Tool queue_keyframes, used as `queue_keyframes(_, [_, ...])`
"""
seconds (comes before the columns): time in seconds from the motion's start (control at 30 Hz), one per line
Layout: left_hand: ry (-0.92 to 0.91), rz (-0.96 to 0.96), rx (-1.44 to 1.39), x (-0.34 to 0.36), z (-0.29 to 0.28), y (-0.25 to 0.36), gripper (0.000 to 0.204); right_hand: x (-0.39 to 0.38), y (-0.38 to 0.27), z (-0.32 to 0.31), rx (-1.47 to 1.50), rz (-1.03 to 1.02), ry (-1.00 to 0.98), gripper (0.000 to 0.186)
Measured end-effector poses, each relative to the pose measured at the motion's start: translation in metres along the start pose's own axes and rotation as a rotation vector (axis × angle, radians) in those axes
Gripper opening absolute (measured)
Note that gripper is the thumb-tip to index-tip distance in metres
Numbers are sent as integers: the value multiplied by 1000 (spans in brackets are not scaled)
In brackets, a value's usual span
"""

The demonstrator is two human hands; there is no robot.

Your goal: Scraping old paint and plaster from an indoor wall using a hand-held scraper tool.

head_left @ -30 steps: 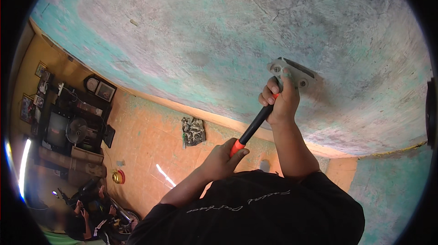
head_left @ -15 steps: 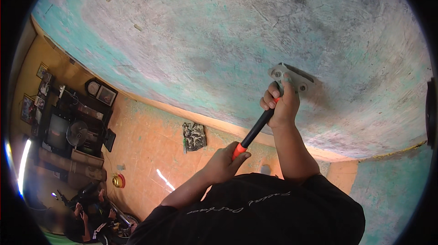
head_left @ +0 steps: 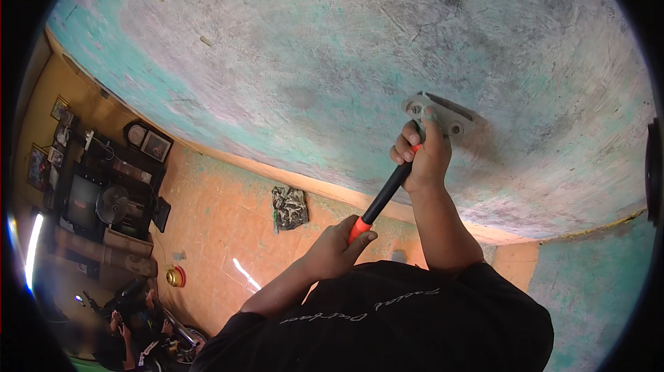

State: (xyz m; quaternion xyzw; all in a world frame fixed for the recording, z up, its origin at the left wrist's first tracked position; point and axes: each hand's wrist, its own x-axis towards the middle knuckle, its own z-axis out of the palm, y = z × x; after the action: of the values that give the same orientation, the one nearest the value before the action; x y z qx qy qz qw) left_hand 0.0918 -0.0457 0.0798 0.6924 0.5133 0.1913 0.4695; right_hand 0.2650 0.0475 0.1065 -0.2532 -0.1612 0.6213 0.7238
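Note:
My right hand [head_left: 429, 157] is closed round the upper part of a black and red scraper handle [head_left: 387, 193], just below the pale grey head [head_left: 454, 117], with a finger lying over the head. The head's dark straight edge faces up and right against the mottled turquoise and grey wall [head_left: 297, 60], casting a shadow on it. My left hand [head_left: 346, 247] is closed round the red lower grip, down and left of the right hand, above my black shirt.
A crumpled patterned bundle [head_left: 290, 207] and a gold pot [head_left: 173, 276] lie on the tiled floor [head_left: 221, 233], flecked with debris near the wall's foot. At left stand a dark cabinet [head_left: 124, 175] with television, fan and frames, a motorbike [head_left: 183, 344], and another person's hands [head_left: 119, 323].
The view has shifted slightly down, then back up. Against the wall, the scraper head has crept a little up and left. Both hands keep their grip.

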Motion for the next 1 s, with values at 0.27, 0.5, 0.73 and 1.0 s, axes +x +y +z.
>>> queue_keyframes(0.27, [15, 20, -26, -4, 4, -4, 31, -2, 2, -1, -12, -2, -5, 25])
queue_keyframes(0.5, [37, 13, -46, -5, 3, -11, 32, 1, 4, 6, 2, 13, -12, 21])
queue_keyframes(0.73, [10, -58, -29, -3, -8, -7, 35, 4, 6, 14, 43, 17, -67, 23])
queue_keyframes(1.0, [36, -34, -97, -9, -16, -4, 33, 5, 10, 27, 5, 42, -45, 27])
